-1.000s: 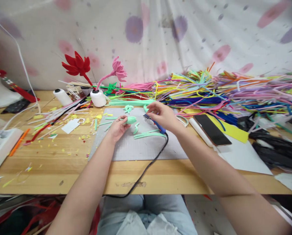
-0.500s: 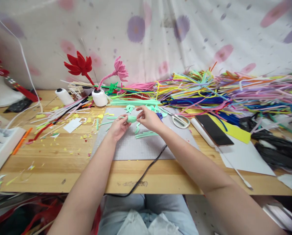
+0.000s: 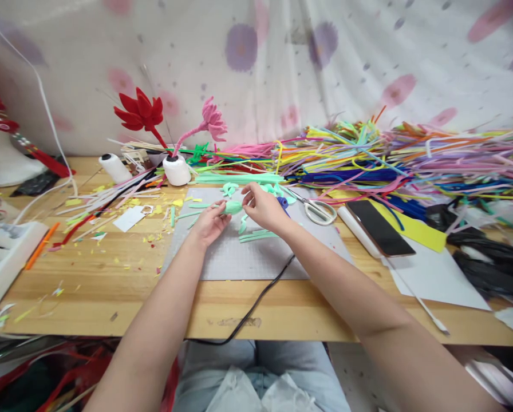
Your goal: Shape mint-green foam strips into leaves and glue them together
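Note:
Between my hands, above the grey cutting mat [image 3: 231,263], is a mint-green pipe-cleaner petal [image 3: 232,208]. My left hand [image 3: 212,222] pinches its left end between thumb and fingers. At the petal's right tip, the fingers of my right hand [image 3: 263,207] are pinched together; whether they grip the tip itself is hard to see. Lengths of mint pipe cleaner [image 3: 256,236] lie on the mat below my right hand. A curled mint piece [image 3: 243,224] rests between the hands, and another mint shape [image 3: 229,189] lies behind them. A blue object [image 3: 283,202] is partly hidden behind my right hand.
Scissors [image 3: 319,212] lie on the mat's right side, near a phone [image 3: 381,227]. Pipe-cleaner bundles [image 3: 351,157] line the back. A red flower [image 3: 140,111] and a pink flower [image 3: 212,120] stand in a white spool [image 3: 177,170]. A black cable [image 3: 256,309] crosses the front edge.
The view has shifted slightly. Both hands stay at the mint petal in nearly the same pose, with only a small movement of the fingers.

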The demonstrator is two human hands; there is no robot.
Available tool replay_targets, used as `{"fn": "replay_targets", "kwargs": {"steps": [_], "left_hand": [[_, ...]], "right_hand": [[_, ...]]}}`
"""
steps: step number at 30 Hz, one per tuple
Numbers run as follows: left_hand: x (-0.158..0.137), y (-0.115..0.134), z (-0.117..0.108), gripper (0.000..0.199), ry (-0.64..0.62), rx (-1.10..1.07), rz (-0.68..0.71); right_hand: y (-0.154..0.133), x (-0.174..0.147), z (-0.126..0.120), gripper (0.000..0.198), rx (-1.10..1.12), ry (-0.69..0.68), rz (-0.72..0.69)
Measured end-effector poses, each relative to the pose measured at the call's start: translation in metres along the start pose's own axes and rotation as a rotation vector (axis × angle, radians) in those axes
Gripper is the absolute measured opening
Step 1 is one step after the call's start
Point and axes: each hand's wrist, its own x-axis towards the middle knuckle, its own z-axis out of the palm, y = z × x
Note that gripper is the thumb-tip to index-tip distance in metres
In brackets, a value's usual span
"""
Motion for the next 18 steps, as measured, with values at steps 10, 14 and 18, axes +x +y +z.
{"fn": "replay_targets", "kwargs": {"steps": [10,14,18], "left_hand": [[0.0025,-0.0004,-0.0043,0.009,-0.052,-0.041,-0.018],[0.0021,-0.0002,-0.0035,0.009,-0.052,-0.040,-0.027],[0.0017,0.0018,-0.0035,0.009,-0.038,-0.045,-0.026]], "right_hand": [[0.0003,0.0008,0.0043,0.030,0.039,0.045,-0.008],[0.0004,0.0005,0.0059,0.030,0.066,0.049,0.005],[0.0006,0.0002,0.0038,0.031,0.075,0.053,0.018]]}}
